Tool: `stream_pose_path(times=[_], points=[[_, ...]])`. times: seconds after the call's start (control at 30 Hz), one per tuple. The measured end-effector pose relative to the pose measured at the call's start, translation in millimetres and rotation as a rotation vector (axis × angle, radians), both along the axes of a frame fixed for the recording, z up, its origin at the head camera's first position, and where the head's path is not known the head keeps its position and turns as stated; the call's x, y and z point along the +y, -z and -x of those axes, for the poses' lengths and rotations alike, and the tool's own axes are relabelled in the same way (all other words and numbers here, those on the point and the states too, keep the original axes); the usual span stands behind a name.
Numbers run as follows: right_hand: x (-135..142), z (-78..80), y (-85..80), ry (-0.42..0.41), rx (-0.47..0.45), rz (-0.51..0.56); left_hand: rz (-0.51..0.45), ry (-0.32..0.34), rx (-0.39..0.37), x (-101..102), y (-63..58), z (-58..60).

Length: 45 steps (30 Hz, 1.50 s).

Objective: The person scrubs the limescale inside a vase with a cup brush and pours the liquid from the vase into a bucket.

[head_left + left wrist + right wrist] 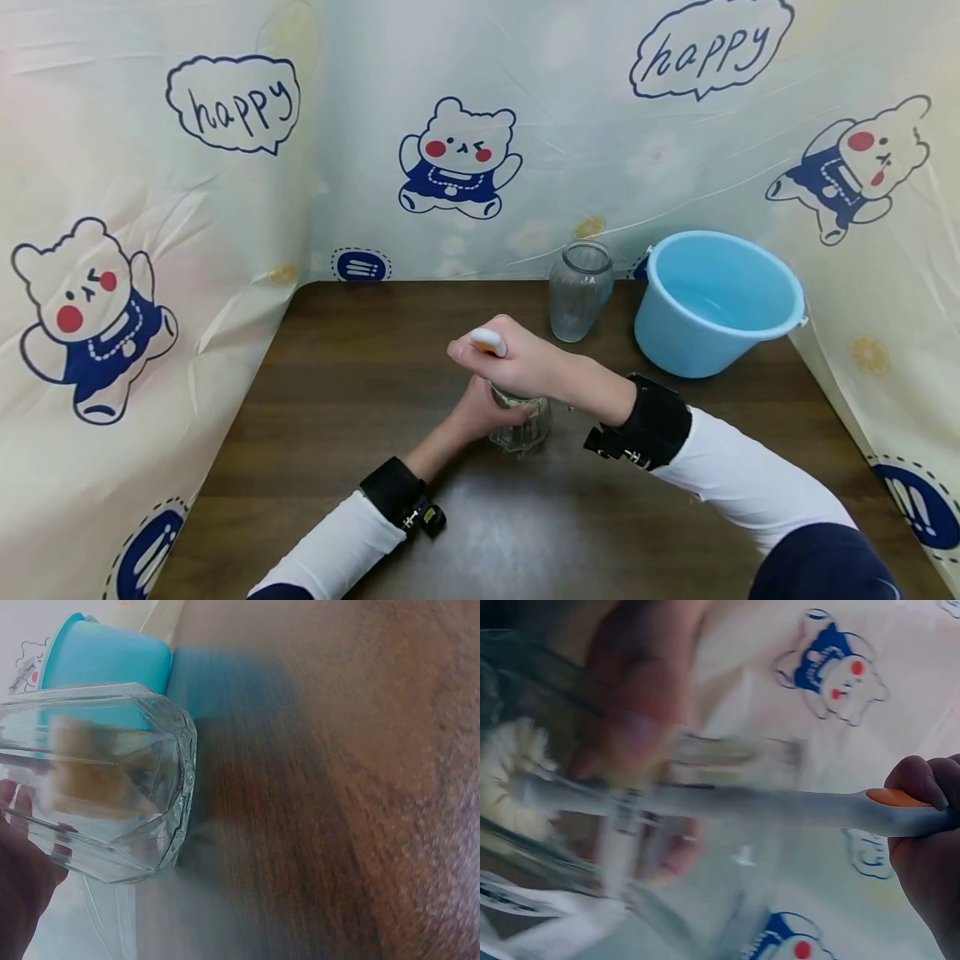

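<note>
My left hand (pixel 480 412) grips a clear faceted glass vase (pixel 522 433) around its side, fingers on one side and thumb on the other. In the left wrist view the thick base of the vase (pixel 176 802) is close over the wooden table, and a blurred tan shape shows through the glass. Above the mouth, my right hand (pixel 521 358) holds a bottle brush (pixel 780 806) by its white handle, thumb by the orange inset. The brush's shaft runs down into the vase; its pale bristles (pixel 514 761) show inside near the far end.
A second glass vase (pixel 577 292) stands at the back of the brown table (pixel 360 350). To its right is a light blue bucket (pixel 675 333). Printed cloth (pixel 360 167) walls the back and both sides. A white printed strip (pixel 555 911) appears by the glass.
</note>
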State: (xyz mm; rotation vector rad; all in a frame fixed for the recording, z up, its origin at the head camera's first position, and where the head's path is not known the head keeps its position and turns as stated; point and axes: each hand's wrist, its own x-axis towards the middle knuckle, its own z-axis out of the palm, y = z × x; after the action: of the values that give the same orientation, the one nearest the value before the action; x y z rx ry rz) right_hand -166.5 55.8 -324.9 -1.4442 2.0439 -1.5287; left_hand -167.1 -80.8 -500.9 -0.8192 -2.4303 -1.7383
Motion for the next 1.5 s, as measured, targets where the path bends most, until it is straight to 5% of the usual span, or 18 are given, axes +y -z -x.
stream_pose_path(times=[0.17,0.47,0.83,1.13,1.5], points=[[-1.0,5.6,0.8,0.014,0.012,0.016,0.015,-0.011,0.006,-0.4,-0.1,2.9],[0.3,-10.4,-38.2,-0.076,0.13,0.097,-0.022,0.017,-0.047,-0.4,-0.2,2.8],[6.6,2.8,-4.7,-0.02,0.119,0.126,0.034,-0.031,-0.022,2.7,2.1,1.6],[10.4,-8.1,-40.3,-0.061,0.187,0.305,-0.051,-0.031,-0.081,2.9,-0.2,0.2],[5.1,5.3,-4.3,0.033,0.257,0.339,0.003,-0.055,-0.066,3.4,-1.2,-1.6]])
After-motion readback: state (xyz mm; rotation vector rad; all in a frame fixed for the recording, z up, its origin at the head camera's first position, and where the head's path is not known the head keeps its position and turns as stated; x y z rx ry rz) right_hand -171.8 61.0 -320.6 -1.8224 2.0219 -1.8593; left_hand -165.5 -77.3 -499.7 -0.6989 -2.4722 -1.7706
